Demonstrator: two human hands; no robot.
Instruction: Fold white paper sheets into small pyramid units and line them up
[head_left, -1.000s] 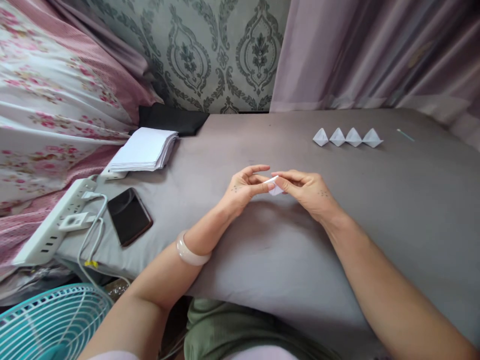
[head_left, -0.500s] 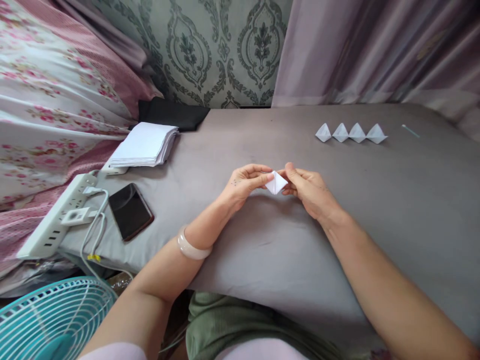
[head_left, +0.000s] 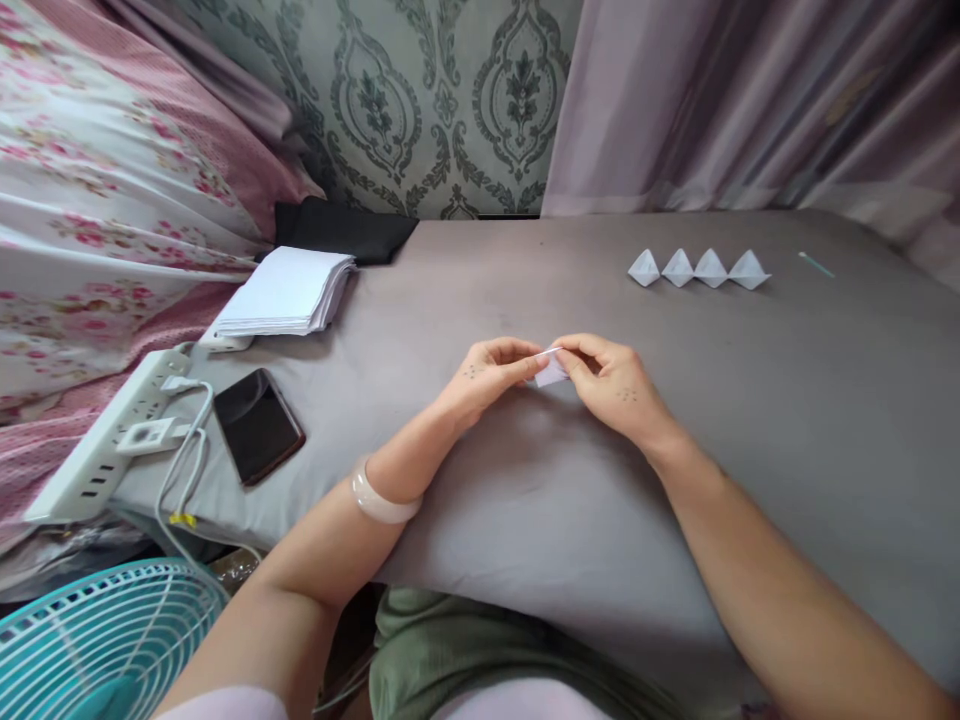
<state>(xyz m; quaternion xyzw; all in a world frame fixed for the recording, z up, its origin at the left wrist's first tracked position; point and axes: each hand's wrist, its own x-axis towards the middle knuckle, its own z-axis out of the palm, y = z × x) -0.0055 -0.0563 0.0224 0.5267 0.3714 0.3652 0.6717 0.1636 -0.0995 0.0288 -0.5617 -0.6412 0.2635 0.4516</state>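
A small folded piece of white paper [head_left: 551,373] is pinched between my two hands, above the middle of the grey cloth surface [head_left: 480,290]. My left hand [head_left: 499,372] grips its left side with thumb and fingers. On the right, the thumb and fingers of my right hand [head_left: 609,380] are closed on its upper edge and right side. Parts of the paper are hidden behind the fingers. Farther back to the right, several folded white paper boats [head_left: 678,268] stand in a row.
A thin stick [head_left: 816,264] lies right of the boats. At the left are a stack of white paper [head_left: 285,290], a black cloth item [head_left: 345,232], a phone [head_left: 259,426] and a power strip [head_left: 105,440] with cables. A blue-green fan [head_left: 112,640] stands at the lower left.
My right hand has turned inward, its thumb now pressing on the paper's upper right. The paper has tilted, so its diamond face shows less. My left hand keeps its grip.
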